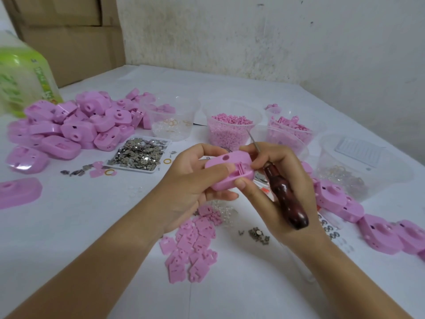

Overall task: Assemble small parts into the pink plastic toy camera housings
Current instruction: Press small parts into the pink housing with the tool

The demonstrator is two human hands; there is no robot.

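My left hand (190,180) grips a pink camera housing (227,166) above the table's middle, thumb across its front. My right hand (278,180) meets the housing's right end, thumb and fingertips pressing at its slotted opening. The same hand holds a screwdriver with a dark red-brown handle (285,196), its thin metal shaft (252,139) pointing up and away. Flat pink plates (193,247) lie heaped under my hands, with small metal screws (258,233) beside them.
A pile of pink housings (69,127) fills the left, more housings (379,229) sit at right. A tray of metal pieces (140,153), clear tubs of pink beads (230,130), pink clips (292,127) and rings (172,123) stand behind. A green-and-white jug (23,72) is far left.
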